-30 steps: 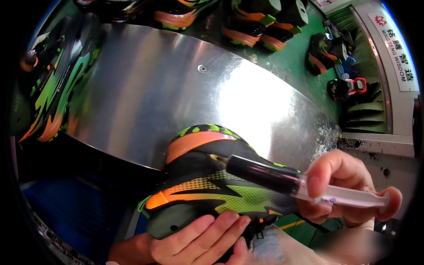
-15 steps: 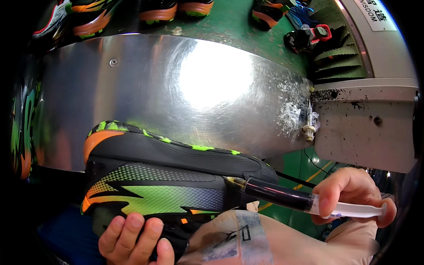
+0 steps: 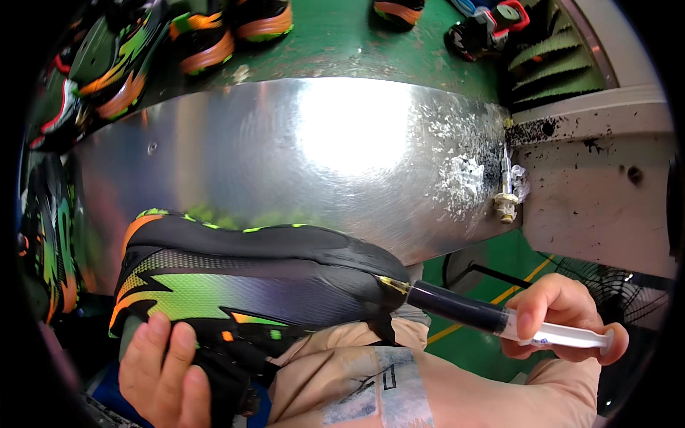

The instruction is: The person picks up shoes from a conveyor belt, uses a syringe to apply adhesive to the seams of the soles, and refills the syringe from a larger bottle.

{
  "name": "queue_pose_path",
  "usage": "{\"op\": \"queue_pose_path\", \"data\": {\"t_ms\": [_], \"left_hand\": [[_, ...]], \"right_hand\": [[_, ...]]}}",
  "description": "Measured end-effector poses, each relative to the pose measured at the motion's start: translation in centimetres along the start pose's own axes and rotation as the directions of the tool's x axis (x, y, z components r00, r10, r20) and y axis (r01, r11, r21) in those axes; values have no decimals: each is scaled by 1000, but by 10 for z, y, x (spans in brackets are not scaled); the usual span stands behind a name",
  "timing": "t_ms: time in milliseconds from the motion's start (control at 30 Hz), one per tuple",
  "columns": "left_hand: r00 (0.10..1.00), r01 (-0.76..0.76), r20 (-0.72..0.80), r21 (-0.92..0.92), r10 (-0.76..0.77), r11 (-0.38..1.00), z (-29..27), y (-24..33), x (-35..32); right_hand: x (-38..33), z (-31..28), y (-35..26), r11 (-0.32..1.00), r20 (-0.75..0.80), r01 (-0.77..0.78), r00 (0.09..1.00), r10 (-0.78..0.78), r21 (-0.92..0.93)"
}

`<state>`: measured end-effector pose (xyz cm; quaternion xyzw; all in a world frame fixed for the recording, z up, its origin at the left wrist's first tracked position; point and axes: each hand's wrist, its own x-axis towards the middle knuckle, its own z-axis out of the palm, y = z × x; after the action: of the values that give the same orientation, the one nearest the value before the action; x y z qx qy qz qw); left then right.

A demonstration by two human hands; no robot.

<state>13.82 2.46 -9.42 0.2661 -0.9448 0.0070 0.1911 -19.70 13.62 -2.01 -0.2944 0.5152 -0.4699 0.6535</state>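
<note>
A black sports shoe [image 3: 235, 285] with green, purple and orange side panels lies on its side, sole edge away from me. My left hand [image 3: 163, 364] holds it from below near the opening, fingers curled over the upper. In my right hand [image 3: 560, 321] is a syringe [image 3: 457, 308] with dark contents and a white plunger. Its yellowish tip touches the seam between upper and sole near the toe. The thumb of that hand presses around the barrel's end, with a finger at the plunger's end.
A shiny metal plate [image 3: 242, 150] lies beyond the shoe, with white residue and a small syringe-like piece [image 3: 506, 187] at its right end. More shoes [image 3: 264, 21] stand on the green belt [image 3: 328, 43] behind. A dark fan [image 3: 606, 278] is at lower right.
The shoe has shifted slightly left and turned a little. The syringe tip has moved along the seam toward the toe. The whole view has shifted, and shoes on the belt have moved leftward.
</note>
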Motion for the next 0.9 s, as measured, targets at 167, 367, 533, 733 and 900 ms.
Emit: {"op": "queue_pose_path", "data": {"t_ms": [167,367,533,733,900], "left_hand": [[986,-15,164,-33,20,999,-14,-22,50],[914,-141,381,-26,140,990,3,-69,126],[846,-28,523,246,-108,969,-27,-27,132],[785,163,586,116,-200,980,-22,19,167],[770,314,538,149,-343,938,-21,45,162]], "right_hand": [[7,-39,27,984,28,38,999,-43,175],[26,-58,80,769,-63,147,988,-138,622],[29,-78,81,768,55,-15,998,-26,640],[29,-78,89,823,-65,93,996,-68,560],[34,-81,85,850,20,45,998,-65,524]]}}
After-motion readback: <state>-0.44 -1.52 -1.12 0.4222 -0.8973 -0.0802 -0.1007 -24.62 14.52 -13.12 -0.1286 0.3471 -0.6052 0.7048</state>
